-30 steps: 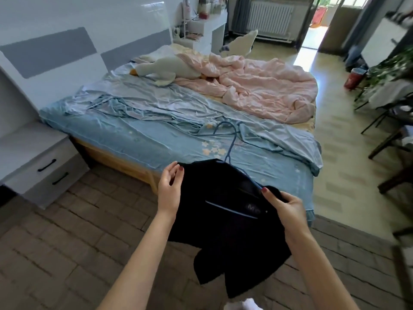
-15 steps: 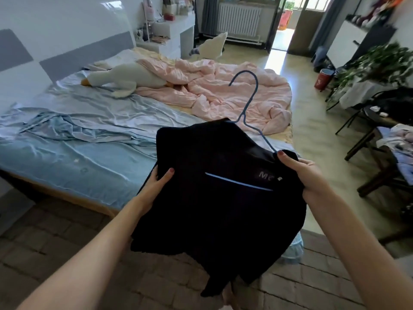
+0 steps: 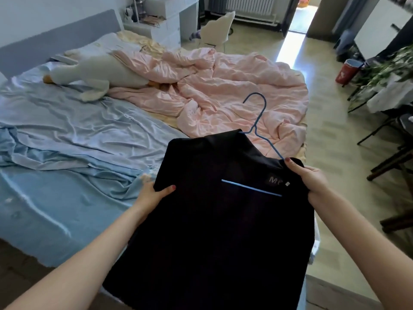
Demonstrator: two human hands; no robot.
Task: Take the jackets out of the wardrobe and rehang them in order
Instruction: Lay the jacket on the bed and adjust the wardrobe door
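The jacket [image 3: 219, 220] is looking like a dark, matt cloth, smooth and soft, with one thin light-blue line that is shining a little. The hanger [image 3: 259, 121] is looking like thin wire with a smooth blue coat. The blue sheet [image 3: 67, 153] on the bed is showing a silky, glossy cloth with many wrinkles, and the pink quilt [image 3: 223, 86] is having the same satin shine. The plush toy [image 3: 93, 74] is appearing soft and matt. The floor [image 3: 335, 153] beside the bed is looking like smooth, slightly shining tiles.
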